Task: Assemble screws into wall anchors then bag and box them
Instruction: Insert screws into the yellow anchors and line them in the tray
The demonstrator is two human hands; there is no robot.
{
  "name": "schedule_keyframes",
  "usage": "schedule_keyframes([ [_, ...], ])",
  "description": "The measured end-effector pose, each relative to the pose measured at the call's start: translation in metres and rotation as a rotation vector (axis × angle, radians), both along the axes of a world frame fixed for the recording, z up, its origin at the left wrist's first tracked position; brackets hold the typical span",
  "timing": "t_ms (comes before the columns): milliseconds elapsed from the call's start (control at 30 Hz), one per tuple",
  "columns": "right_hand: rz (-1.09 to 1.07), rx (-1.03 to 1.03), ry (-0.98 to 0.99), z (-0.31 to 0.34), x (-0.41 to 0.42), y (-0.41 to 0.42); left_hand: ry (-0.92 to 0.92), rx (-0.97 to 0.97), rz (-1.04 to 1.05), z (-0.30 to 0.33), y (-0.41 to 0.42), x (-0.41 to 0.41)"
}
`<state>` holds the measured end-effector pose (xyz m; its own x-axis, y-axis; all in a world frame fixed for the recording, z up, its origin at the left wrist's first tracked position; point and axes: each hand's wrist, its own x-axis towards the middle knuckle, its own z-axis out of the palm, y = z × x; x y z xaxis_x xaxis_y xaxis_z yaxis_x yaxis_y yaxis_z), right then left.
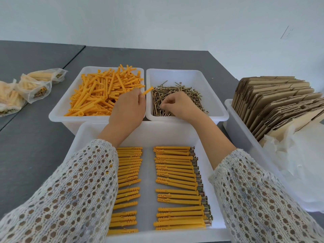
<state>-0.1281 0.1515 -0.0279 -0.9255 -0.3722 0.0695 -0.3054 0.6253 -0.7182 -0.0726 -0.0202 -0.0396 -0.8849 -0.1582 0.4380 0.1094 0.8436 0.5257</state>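
My left hand [129,106] pinches one orange wall anchor [147,90], holding it above the gap between the two back bins. My right hand [180,106] reaches into the white bin [185,72] of loose screws [175,95], its fingertips curled down among them at the pile's near side; whether it grips one is hidden. Left of that, a white bin [70,100] is heaped with loose orange anchors [101,92]. The near white tray [149,135] holds two columns of anchors with screws fitted [177,181], the left column partly under my sleeve.
Several clear bags of finished anchors [35,86] lie on the grey table [35,137] at the far left. At the right, a white bin [235,123] holds flat cardboard boxes [273,104] standing on edge and crumpled clear plastic bags [298,163].
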Motion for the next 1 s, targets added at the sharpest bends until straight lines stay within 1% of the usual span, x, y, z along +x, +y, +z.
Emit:
schedule_keyframes([
  [100,0.05,0.157,-0.047,0.0,0.0,-0.003,0.01,-0.026,0.001,0.002,0.001,0.001],
  [133,0.043,0.165,-0.045,0.0,0.0,-0.003,0.008,-0.032,0.0,0.002,0.001,0.002],
  [200,0.009,0.103,-0.029,0.0,0.001,-0.003,0.0,-0.034,0.002,0.003,0.001,0.002],
  [267,-0.064,-0.068,-0.008,0.003,0.003,-0.002,-0.003,-0.032,0.001,0.003,0.001,0.002],
  [367,-0.207,-0.446,-0.013,0.011,0.005,-0.002,0.007,-0.035,-0.006,0.002,0.001,0.002],
  [433,-0.28,-0.631,-0.026,0.015,0.007,-0.003,0.012,-0.035,-0.008,0.001,0.001,0.002],
  [533,-0.351,-0.826,-0.099,0.017,0.009,-0.004,0.007,-0.033,-0.011,0.001,0.0,0.001],
  [600,-0.366,-0.903,-0.145,0.018,0.009,-0.005,0.01,-0.039,-0.016,0.001,0.001,0.001],
  [700,-0.357,-0.913,-0.172,0.018,0.01,-0.01,0.02,-0.041,-0.037,0.002,0.001,0.002],
  [900,-0.252,-0.811,-0.135,0.016,0.017,-0.02,0.023,-0.054,-0.052,0.004,0.001,0.005],
  [1000,-0.206,-0.781,-0.157,0.017,0.02,-0.023,0.015,-0.057,-0.058,0.005,0.001,0.005],
])
